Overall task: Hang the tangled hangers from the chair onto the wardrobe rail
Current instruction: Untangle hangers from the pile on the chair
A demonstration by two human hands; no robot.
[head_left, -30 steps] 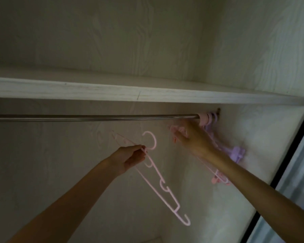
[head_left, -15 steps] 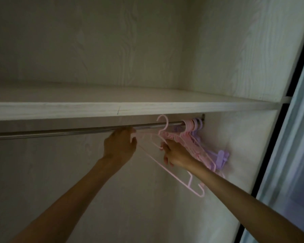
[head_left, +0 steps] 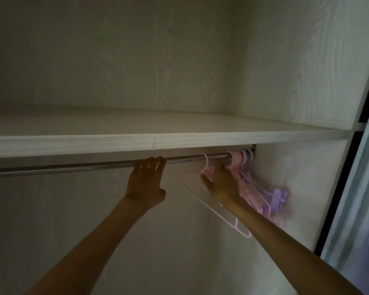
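I see pink hanger (head_left: 206, 167) hooked on rail (head_left: 73, 168); right hand (head_left: 222, 184) fingers straight against it, left hand (head_left: 146, 179) fingers relaxed, touching rail. Risk: careless push right tangles it with hung bunch (head_left: 243, 158).

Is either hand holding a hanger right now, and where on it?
The right hand touches the pink hanger just below its hook, which is over the rail; a closed grip cannot be told. The left hand holds no hanger, fingers on the rail.
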